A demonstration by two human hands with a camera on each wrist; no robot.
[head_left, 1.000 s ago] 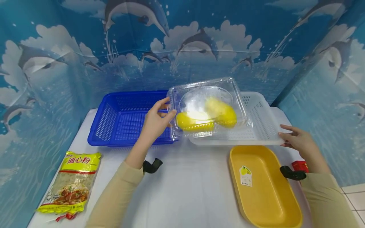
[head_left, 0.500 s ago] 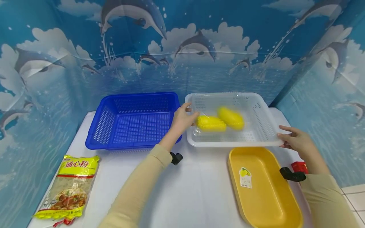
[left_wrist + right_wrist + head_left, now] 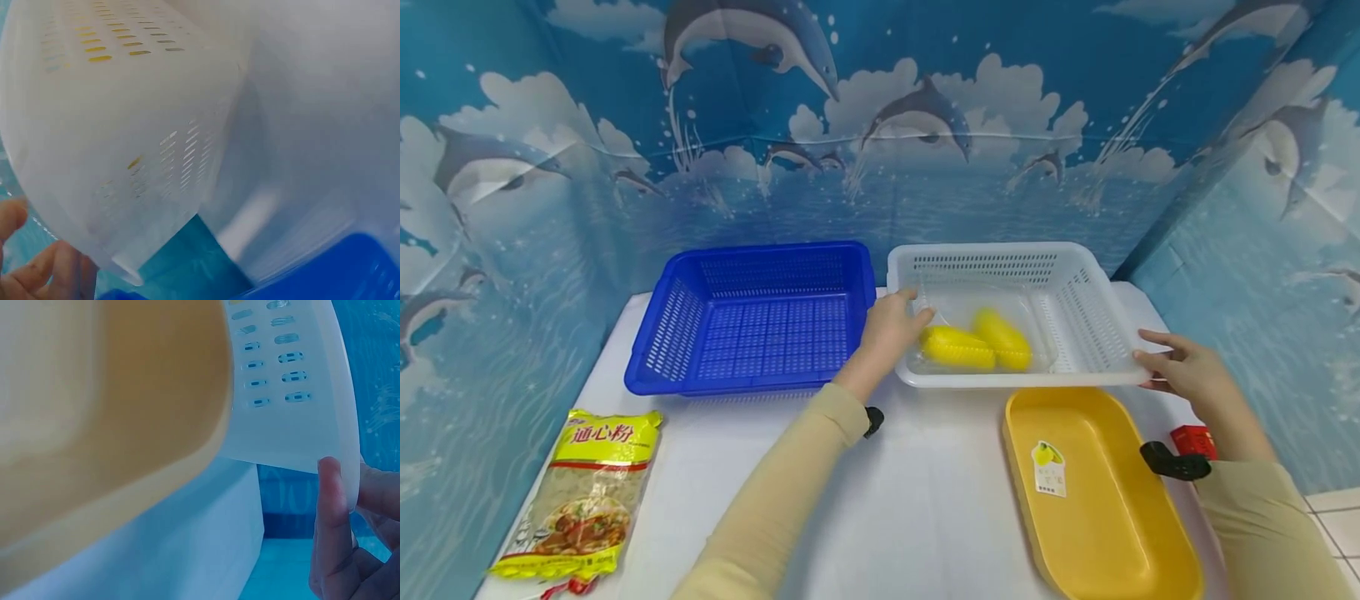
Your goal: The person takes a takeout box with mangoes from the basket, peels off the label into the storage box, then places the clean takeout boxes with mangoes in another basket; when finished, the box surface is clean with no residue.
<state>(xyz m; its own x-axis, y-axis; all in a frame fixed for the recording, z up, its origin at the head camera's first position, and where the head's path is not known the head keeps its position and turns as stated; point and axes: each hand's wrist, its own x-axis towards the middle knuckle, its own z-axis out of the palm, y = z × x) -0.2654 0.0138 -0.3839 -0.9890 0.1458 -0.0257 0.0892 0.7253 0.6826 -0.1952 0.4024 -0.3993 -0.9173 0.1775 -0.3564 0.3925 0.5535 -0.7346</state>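
Observation:
My left hand [image 3: 889, 329] is at the left rim of the white perforated basket [image 3: 1030, 380], its thumb and fingers pinching the near-left edge of a clear plastic clamshell box [image 3: 955, 304]. Two yellow, mango-like fruits [image 3: 957, 347] show through the box, which sits low inside the left part of the basket. In the left wrist view, the fingers [image 3: 56, 269] are beside the basket's outer wall and partly out of frame. My right hand [image 3: 1187, 371] grips the basket's right rim; in the right wrist view its thumb [image 3: 331, 506] presses the rim's outer face.
A blue perforated basket [image 3: 658, 333] stands left of the white one. The yellow tray [image 3: 1097, 500] lies in front of the white basket, with a red box [image 3: 1193, 442] beside it. A bag of macaroni [image 3: 587, 492] lies at the left. A dolphin-patterned curtain [image 3: 880, 167] encloses the table.
My left hand has carried the clamshell box right and down from above the gap between the baskets into the white basket. The right hand has stayed on its rim.

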